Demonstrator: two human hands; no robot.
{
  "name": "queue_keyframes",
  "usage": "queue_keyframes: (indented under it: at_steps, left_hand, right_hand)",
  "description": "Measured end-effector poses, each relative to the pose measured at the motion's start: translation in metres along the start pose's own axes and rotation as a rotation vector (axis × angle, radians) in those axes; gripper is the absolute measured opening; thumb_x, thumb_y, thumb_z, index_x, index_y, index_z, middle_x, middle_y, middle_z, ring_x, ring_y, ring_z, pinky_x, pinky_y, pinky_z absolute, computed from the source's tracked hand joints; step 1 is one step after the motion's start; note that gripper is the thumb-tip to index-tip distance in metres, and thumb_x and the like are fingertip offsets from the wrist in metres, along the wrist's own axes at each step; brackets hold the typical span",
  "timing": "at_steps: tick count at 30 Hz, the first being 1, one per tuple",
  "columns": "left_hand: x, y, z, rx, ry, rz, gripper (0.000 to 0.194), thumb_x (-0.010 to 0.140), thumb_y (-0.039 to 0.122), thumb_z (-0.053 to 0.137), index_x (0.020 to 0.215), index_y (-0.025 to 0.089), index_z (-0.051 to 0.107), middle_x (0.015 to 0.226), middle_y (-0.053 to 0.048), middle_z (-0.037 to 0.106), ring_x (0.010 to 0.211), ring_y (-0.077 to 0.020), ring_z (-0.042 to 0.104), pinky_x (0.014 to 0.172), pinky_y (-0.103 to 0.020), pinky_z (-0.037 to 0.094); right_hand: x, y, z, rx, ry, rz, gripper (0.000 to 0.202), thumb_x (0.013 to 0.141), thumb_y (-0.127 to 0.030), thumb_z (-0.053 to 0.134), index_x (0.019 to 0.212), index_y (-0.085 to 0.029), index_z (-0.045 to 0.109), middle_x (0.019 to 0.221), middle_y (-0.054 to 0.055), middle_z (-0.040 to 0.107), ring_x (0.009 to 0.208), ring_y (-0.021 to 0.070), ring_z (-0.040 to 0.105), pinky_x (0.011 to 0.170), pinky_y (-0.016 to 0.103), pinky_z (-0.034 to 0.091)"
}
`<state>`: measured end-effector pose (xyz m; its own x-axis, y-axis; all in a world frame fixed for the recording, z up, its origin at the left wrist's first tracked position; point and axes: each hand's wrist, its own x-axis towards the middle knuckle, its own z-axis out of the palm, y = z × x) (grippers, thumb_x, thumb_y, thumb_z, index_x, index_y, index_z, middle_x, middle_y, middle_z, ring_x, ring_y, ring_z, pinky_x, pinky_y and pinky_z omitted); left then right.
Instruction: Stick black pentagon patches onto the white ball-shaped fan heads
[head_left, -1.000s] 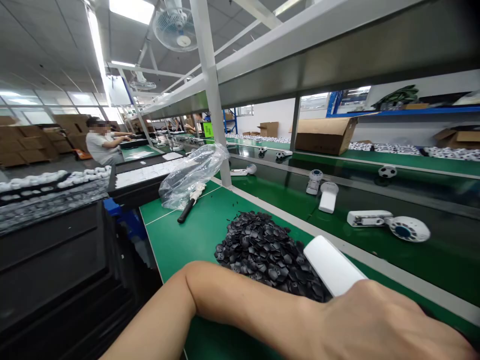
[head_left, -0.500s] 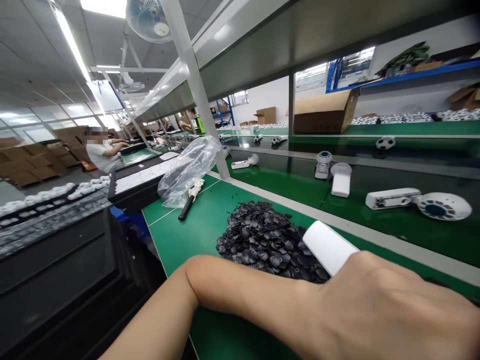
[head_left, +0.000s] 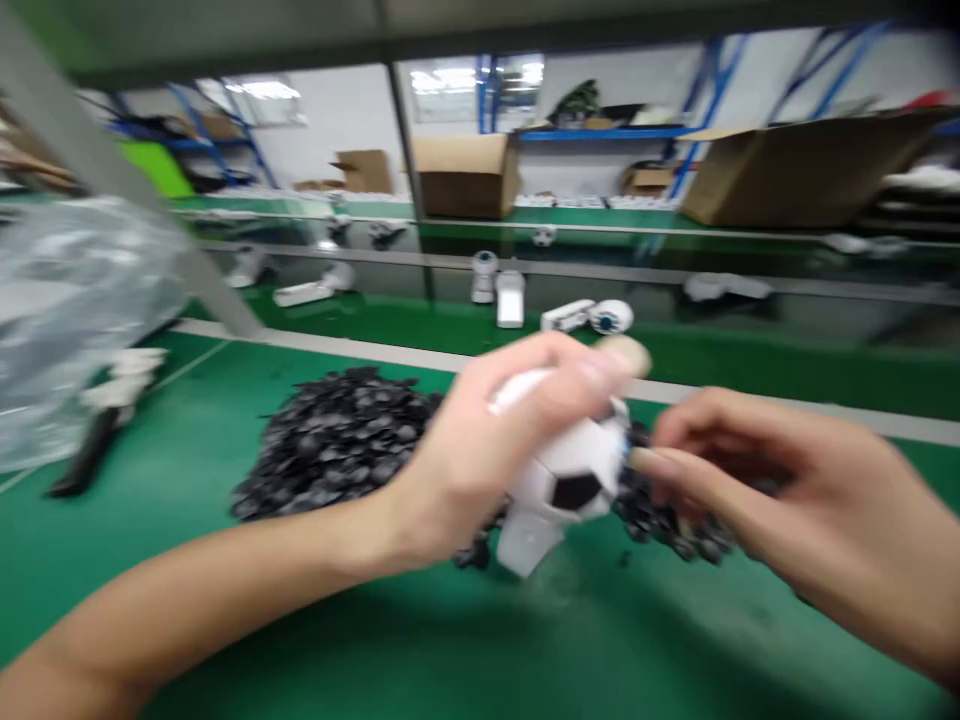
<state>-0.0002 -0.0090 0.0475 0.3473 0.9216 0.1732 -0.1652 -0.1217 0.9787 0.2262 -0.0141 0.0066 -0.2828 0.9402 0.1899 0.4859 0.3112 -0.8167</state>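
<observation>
My left hand point(head_left: 480, 450) is wrapped round a white device with a round, soccer-ball-patterned head point(head_left: 574, 470). A black pentagon shows on its near side, and a paler white part point(head_left: 529, 540) hangs below. At the right edge of that head, my right hand point(head_left: 780, 490) has its thumb and fingers curled close together. Whatever they pinch is hidden and blurred. Behind my left wrist lies a heap of small black plastic pieces point(head_left: 337, 440). More black pieces point(head_left: 675, 525) are scattered between and behind my hands.
Beyond the light rail, several white devices point(head_left: 510, 298) lie on the green conveyor point(head_left: 420, 330). At left are a clear plastic bag point(head_left: 75, 310) and a black-handled tool point(head_left: 90, 450) near a slanted post point(head_left: 217, 270). Cardboard boxes point(head_left: 465, 175) stand at the back under a low shelf.
My view has swung right and toward the bench. The left hand, earlier at lower right near a white part, now holds the patterned device at centre; my right hand has come into view.
</observation>
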Motion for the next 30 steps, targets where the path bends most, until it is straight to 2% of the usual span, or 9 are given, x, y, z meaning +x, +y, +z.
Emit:
queue_keyframes:
  at_steps: [1, 3, 6, 9, 15, 19, 23, 27, 30]
  left_hand:
    - [0.006, 0.002, -0.003, -0.082, -0.02, -0.036, 0.033, 0.089, 0.052, 0.071, 0.085, 0.019, 0.068, 0.073, -0.006, 0.072, 0.053, -0.0182, 0.064, 0.045, -0.03, 0.053]
    - [0.014, 0.003, -0.006, -0.172, -0.051, -0.096, 0.034, 0.087, 0.051, 0.072, 0.08, 0.019, 0.067, 0.071, -0.007, 0.07, 0.053, -0.0183, 0.063, 0.045, -0.029, 0.052]
    - [0.016, 0.0, -0.003, -0.214, -0.028, -0.172, 0.021, 0.079, 0.038, 0.071, 0.073, 0.019, 0.064, 0.069, -0.005, 0.066, 0.057, -0.0189, 0.062, 0.048, -0.027, 0.052]
    - [0.013, -0.007, 0.0, -0.238, 0.023, -0.205, 0.016, 0.074, 0.033, 0.07, 0.071, 0.019, 0.065, 0.07, -0.004, 0.065, 0.06, -0.0196, 0.063, 0.05, -0.026, 0.052]
    - [0.014, -0.023, -0.002, -0.156, -0.026, -0.215, 0.021, 0.08, 0.038, 0.074, 0.076, 0.018, 0.067, 0.074, -0.004, 0.068, 0.058, -0.019, 0.063, 0.05, -0.025, 0.051]
    - [0.014, -0.023, 0.001, -0.122, -0.027, -0.227, 0.019, 0.084, 0.037, 0.069, 0.079, 0.019, 0.066, 0.077, -0.005, 0.067, 0.062, -0.0193, 0.064, 0.052, -0.026, 0.051]
    - [0.014, -0.021, 0.003, -0.112, -0.03, -0.22, 0.022, 0.086, 0.038, 0.07, 0.081, 0.017, 0.064, 0.077, -0.005, 0.067, 0.062, -0.0182, 0.063, 0.053, -0.025, 0.052]
    - [0.012, -0.024, 0.003, -0.125, -0.025, -0.195, 0.02, 0.087, 0.036, 0.071, 0.084, 0.017, 0.065, 0.078, -0.004, 0.068, 0.063, -0.017, 0.064, 0.055, -0.024, 0.052]
    - [0.007, -0.025, 0.007, -0.163, -0.02, -0.191, 0.02, 0.085, 0.036, 0.073, 0.087, 0.017, 0.067, 0.079, -0.005, 0.07, 0.064, -0.0168, 0.065, 0.057, -0.025, 0.053]
  right_hand:
    - [0.004, -0.004, -0.008, -0.149, -0.084, 0.025, 0.031, 0.098, -0.052, 0.071, 0.083, -0.025, 0.075, 0.068, 0.003, 0.069, 0.054, 0.0178, 0.059, 0.05, 0.029, 0.041]
    - [0.014, -0.005, -0.019, -0.516, -0.149, 0.107, 0.013, 0.096, -0.032, 0.074, 0.084, -0.029, 0.08, 0.07, -0.001, 0.072, 0.059, 0.0182, 0.061, 0.052, 0.028, 0.033]
    - [0.024, 0.002, -0.019, -0.801, -0.269, 0.183, 0.015, 0.095, -0.024, 0.076, 0.083, -0.031, 0.082, 0.076, -0.004, 0.076, 0.071, 0.0195, 0.067, 0.058, 0.027, 0.03]
    - [0.026, 0.007, -0.008, -0.828, -0.326, 0.176, 0.012, 0.097, -0.028, 0.076, 0.087, -0.03, 0.083, 0.079, -0.005, 0.077, 0.075, 0.0192, 0.069, 0.059, 0.028, 0.03]
    - [0.022, 0.009, 0.004, -0.857, -0.348, 0.09, 0.006, 0.097, -0.027, 0.079, 0.097, -0.031, 0.083, 0.094, -0.007, 0.08, 0.088, 0.0211, 0.074, 0.061, 0.029, 0.028]
    - [0.021, 0.01, 0.009, -0.897, -0.398, 0.034, 0.007, 0.097, -0.03, 0.08, 0.103, -0.031, 0.082, 0.108, -0.006, 0.08, 0.101, 0.0239, 0.074, 0.062, 0.031, 0.026]
    - [0.024, 0.005, 0.016, -0.989, -0.457, 0.046, 0.009, 0.102, -0.03, 0.074, 0.106, -0.027, 0.08, 0.112, -0.002, 0.078, 0.1, 0.0252, 0.074, 0.06, 0.033, 0.024]
    - [0.015, 0.002, 0.027, -1.093, -0.52, 0.021, 0.017, 0.103, -0.014, 0.062, 0.101, -0.02, 0.078, 0.104, 0.007, 0.077, 0.087, 0.0261, 0.074, 0.056, 0.034, 0.023]
    - [-0.003, 0.009, 0.036, -1.073, -0.402, -0.104, 0.017, 0.095, -0.004, 0.065, 0.089, -0.015, 0.075, 0.084, 0.012, 0.073, 0.075, 0.0246, 0.072, 0.054, 0.03, 0.035]
